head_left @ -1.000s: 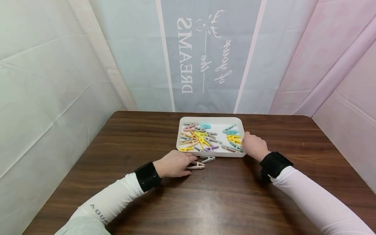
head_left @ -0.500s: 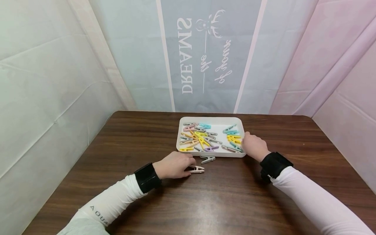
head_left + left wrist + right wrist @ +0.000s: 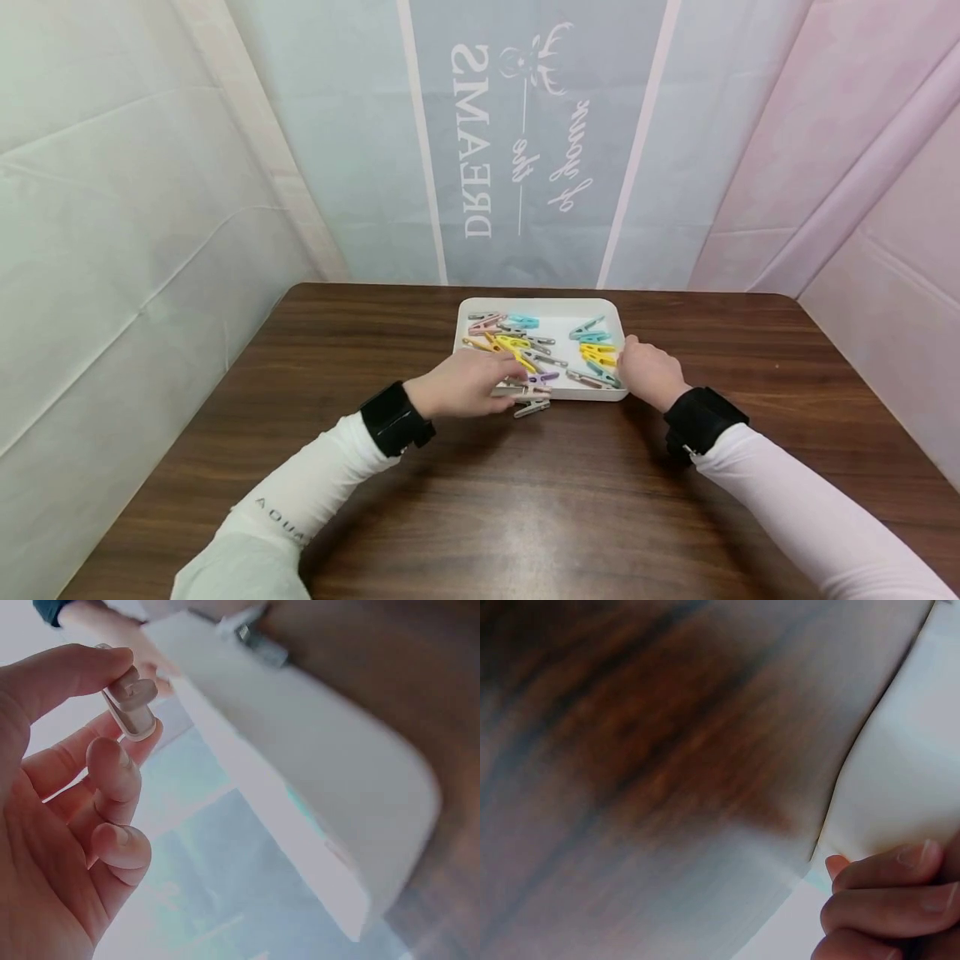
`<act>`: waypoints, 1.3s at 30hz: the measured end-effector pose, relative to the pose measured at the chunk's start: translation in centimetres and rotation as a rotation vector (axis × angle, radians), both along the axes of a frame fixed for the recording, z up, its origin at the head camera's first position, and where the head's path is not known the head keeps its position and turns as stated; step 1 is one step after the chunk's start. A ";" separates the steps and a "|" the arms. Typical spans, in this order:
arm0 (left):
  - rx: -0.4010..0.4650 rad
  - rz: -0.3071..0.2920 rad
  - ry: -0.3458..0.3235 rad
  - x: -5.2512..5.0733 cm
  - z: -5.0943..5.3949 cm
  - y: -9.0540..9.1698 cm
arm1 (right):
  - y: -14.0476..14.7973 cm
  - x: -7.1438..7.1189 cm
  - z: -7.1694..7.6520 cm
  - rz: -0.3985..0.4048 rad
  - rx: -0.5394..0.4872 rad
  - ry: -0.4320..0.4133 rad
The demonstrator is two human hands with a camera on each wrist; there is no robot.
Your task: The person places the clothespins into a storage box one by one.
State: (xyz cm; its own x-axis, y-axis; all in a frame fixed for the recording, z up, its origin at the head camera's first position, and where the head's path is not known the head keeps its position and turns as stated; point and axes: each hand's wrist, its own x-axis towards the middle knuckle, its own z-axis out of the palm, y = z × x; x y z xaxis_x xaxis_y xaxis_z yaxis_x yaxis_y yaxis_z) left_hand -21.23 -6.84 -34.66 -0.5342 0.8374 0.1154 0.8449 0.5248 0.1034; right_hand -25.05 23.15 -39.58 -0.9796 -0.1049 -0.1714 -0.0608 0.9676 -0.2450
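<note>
My left hand [image 3: 471, 385] is over the front-left part of a white tray [image 3: 558, 307], pinching a beige clothespin [image 3: 136, 711] between thumb and fingers. In the left wrist view that clothespin is in the air beside the tray's outer wall [image 3: 330, 750]. A grey clothespin [image 3: 532, 408] lies on the table against the tray's front side. At the tray's right side my right hand [image 3: 648, 372] grips the edge, its fingers [image 3: 889, 911] curled by the wall; the thumb is hidden. Inside the tray lie several clothespins, partly hidden by my left hand, with yellow ones [image 3: 597, 352] at right.
The dark wooden table [image 3: 525, 508] extends around the tray on all sides. Hanging cloth [image 3: 540, 258] rises behind its far edge, and pale cloth walls stand at left and right.
My left hand has lifted the beige clothespin off the table and moved it forward and right, up to the tray's front edge. The right hand and the tray stay put.
</note>
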 end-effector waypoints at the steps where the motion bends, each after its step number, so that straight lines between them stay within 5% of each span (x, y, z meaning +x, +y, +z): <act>1: -0.013 0.006 0.003 -0.6 0.3 0.5 | 0.0 0.0 0.0 0.000 0.000 -0.004; 10: -0.161 0.077 -0.055 -5.0 2.6 5.3 | -0.1 0.0 0.3 -0.007 0.005 -0.003; 19: -0.216 0.159 -0.057 -8.9 1.7 7.9 | -0.1 0.1 0.2 -0.004 -0.001 0.005; 30: -0.281 0.207 -0.032 -9.7 -0.6 9.8 | -0.1 0.1 0.2 -0.001 -0.010 -0.001; 39: -0.322 0.229 -0.041 -9.7 -1.0 10.5 | -0.1 0.1 0.2 -0.001 -0.009 0.002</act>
State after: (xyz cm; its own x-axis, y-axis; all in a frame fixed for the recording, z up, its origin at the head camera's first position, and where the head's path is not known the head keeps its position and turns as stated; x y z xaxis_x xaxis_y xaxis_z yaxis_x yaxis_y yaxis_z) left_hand -30.94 3.64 -35.62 -0.7097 0.6863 -0.1591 0.7012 0.7099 -0.0660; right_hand -24.99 23.09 -39.38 -0.9801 -0.1052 -0.1684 -0.0601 0.9655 -0.2533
